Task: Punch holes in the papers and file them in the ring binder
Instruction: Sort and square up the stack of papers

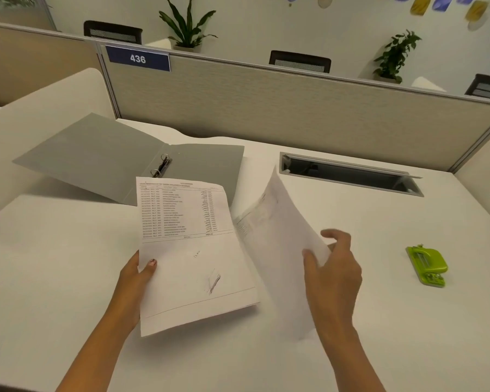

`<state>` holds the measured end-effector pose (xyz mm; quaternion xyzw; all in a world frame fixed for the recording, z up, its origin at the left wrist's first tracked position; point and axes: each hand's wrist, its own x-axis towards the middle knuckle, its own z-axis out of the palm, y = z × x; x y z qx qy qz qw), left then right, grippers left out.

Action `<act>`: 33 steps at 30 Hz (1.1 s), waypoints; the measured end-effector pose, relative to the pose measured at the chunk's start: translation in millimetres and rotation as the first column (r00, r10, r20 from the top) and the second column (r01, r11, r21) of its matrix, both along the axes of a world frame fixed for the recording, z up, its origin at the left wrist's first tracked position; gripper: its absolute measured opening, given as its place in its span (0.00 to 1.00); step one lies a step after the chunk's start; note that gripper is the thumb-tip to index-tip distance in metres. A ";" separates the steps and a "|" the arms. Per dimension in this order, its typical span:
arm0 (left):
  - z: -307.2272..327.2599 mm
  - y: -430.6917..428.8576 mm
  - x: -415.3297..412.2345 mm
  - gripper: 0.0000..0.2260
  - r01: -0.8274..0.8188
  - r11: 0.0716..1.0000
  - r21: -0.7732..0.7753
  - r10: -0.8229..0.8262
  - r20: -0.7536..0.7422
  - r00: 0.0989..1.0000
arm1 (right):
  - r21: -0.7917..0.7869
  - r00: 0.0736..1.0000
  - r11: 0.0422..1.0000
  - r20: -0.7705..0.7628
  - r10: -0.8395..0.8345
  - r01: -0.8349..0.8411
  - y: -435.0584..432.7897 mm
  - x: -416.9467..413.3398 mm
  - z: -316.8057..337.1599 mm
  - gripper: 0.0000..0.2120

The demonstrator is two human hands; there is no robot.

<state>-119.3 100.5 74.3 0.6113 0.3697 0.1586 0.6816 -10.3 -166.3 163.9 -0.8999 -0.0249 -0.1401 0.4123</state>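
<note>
My left hand (136, 274) pinches the left edge of a printed sheet (193, 267) with a table of text, held face up above the desk. My right hand (333, 267) pinches the edge of a second sheet (277, 250), which is tilted steeply and blurred. A grey ring binder (96, 157) lies open at the back left, its metal rings (162, 166) just beyond the top of the printed sheet. A green hole punch (427, 264) sits on the desk to the right of my right hand, apart from it.
The white desk (351, 349) ends at a beige partition (266, 108) with a blue "436" sign (138, 58). An open cable hatch (348, 174) is sunk into the desk at the back right. Chairs and potted plants stand behind the partition.
</note>
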 end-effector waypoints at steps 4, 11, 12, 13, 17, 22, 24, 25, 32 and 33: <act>0.5 -14.2 6.9 0.17 0.049 0.999 -0.007 -0.049 0.010 0.999 | 0.171 0.972 0.958 0.080 0.221 -0.232 9.1 -12.6 38.5 0.09; 5.4 -38.9 13.9 0.17 0.132 0.989 -0.066 -0.128 0.063 0.990 | 0.670 0.925 0.696 -0.037 0.379 -0.258 18.9 -18.0 51.6 0.14; 7.3 -42.9 13.6 0.18 0.150 0.987 -0.063 -0.146 0.071 0.987 | 0.693 0.923 0.686 -0.079 0.377 -0.221 17.0 -14.2 44.9 0.14; 8.1 -45.3 12.7 0.21 0.161 0.985 -0.063 -0.155 0.083 0.984 | 0.698 0.921 0.692 -0.123 0.370 -0.184 14.8 -10.3 35.9 0.14; 8.0 -50.1 15.0 0.13 0.168 0.980 -0.103 -0.157 0.108 0.982 | 0.578 0.915 0.816 -0.321 0.245 -0.016 5.4 -0.9 -14.4 0.12; 12.9 -51.4 20.4 0.13 0.183 0.973 -0.140 -0.166 0.130 0.978 | 0.393 0.894 0.917 -0.432 0.123 0.064 0.5 -4.0 -46.8 0.07; 13.2 -52.1 22.2 0.13 0.186 0.972 -0.146 -0.167 0.136 0.977 | 0.342 0.886 0.937 -0.452 0.100 0.069 -1.7 -3.2 -52.8 0.08; 14.0 -52.9 22.7 0.12 0.187 0.972 -0.145 -0.167 0.141 0.976 | 0.334 0.882 0.939 -0.462 0.089 0.081 -2.8 -2.2 -54.9 0.09; 14.6 -61.1 28.0 0.23 0.271 0.951 -0.151 -0.237 0.213 0.948 | 0.372 0.883 0.925 -0.456 0.113 0.074 -6.5 2.3 -56.4 0.09; 15.2 -61.5 29.3 0.25 0.274 0.951 -0.141 -0.240 0.218 0.946 | 0.375 0.882 0.925 -0.452 0.129 0.057 -6.7 2.8 -56.1 0.11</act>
